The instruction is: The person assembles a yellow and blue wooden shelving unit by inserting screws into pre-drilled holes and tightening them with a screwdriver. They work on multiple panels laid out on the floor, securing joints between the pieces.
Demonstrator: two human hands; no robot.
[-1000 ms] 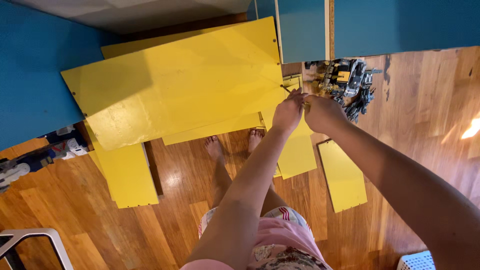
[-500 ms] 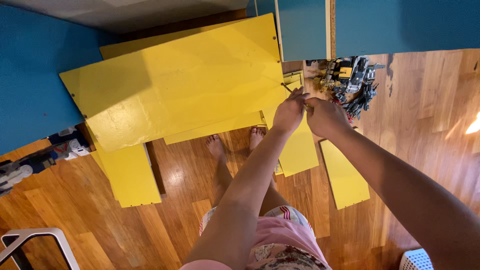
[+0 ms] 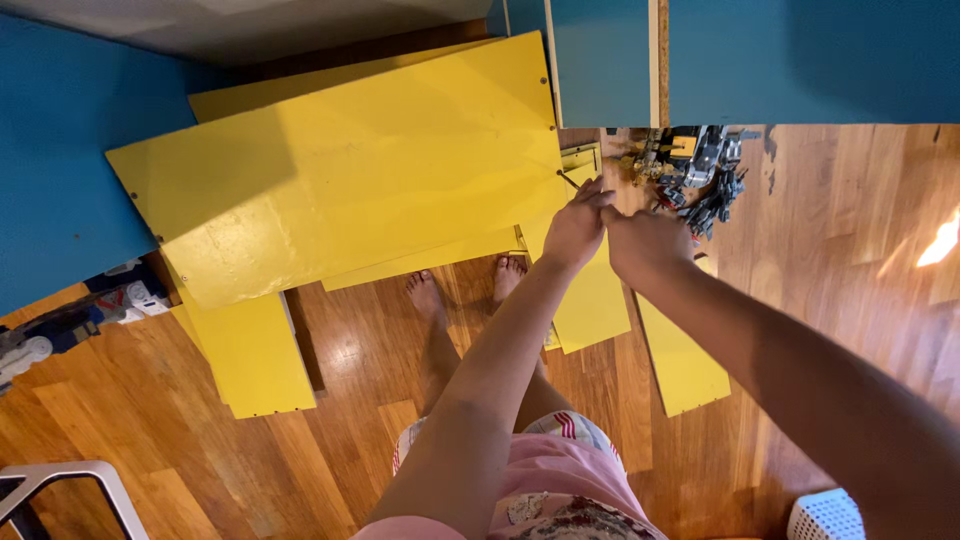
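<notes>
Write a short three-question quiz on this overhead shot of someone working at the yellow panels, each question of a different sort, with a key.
1. True or false: the left hand and right hand meet at the right edge of the large yellow panel.
2. The floor is: A carpet, B wood, C tile?
3. Fill in: the wall is painted ____.

Key: 1 true; 2 B; 3 blue.
</notes>
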